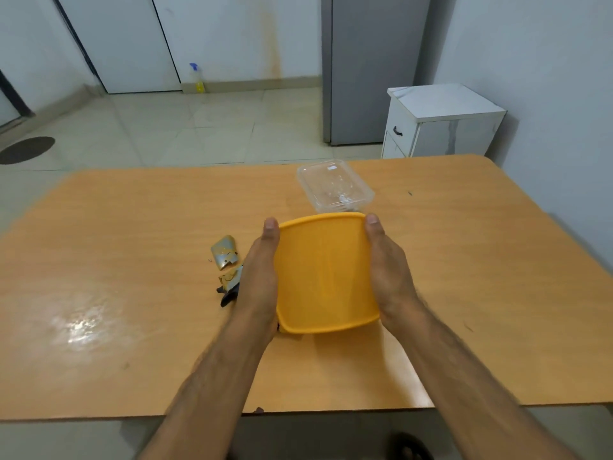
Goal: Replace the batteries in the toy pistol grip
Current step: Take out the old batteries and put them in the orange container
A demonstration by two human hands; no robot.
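I hold a yellow plastic container lid above the middle of the wooden table. My left hand grips its left edge and my right hand grips its right edge, thumbs lying along the rim. Just left of my left hand lie silver-and-gold toy pistol parts: a loose cover piece and the grip body with a dark piece, partly hidden behind my wrist. No batteries are visible.
A clear plastic container stands behind the lid toward the table's far edge. Beyond the table are a white cabinet, a grey fridge and a spray bottle on the tiled floor.
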